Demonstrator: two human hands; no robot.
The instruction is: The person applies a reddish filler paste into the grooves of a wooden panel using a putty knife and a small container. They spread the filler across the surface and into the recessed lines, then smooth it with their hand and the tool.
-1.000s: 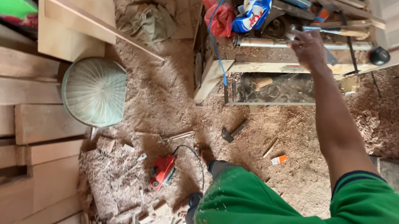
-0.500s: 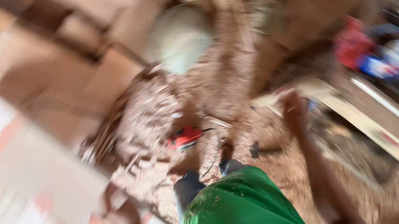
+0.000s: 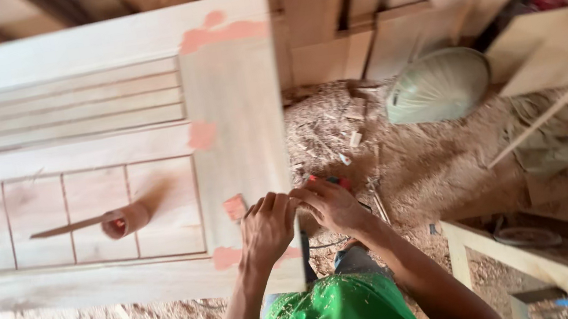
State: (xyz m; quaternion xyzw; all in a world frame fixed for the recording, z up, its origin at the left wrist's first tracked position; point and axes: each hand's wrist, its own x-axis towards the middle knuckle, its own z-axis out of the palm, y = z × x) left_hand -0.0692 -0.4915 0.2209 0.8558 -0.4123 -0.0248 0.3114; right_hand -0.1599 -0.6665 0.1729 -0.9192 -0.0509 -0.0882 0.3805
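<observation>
A pale wooden door panel (image 3: 141, 91) lies flat, with grooved and framed sections and several pink filler patches. My left hand (image 3: 268, 228) rests on its right-hand stile, fingers curled at the edge. My right hand (image 3: 331, 205) comes from beyond that edge, and its bent fingers meet the left hand's fingertips. I cannot see whether anything small is pinched between them. A small pink block (image 3: 235, 207) lies on the stile just left of my left hand. Further left on the panel lies a small brown cup (image 3: 126, 220) with a flat stick in it.
Sawdust and wood scraps cover the floor (image 3: 389, 167). A pale green round basket (image 3: 437, 86) lies at the upper right among stacked planks (image 3: 550, 48). A wooden frame (image 3: 527, 258) stands at the lower right. A red tool (image 3: 328, 181) shows just past my right hand.
The view has swung from a cluttered bench, where my right arm reached out, to the door panel. Both hands are now together at the panel's edge.
</observation>
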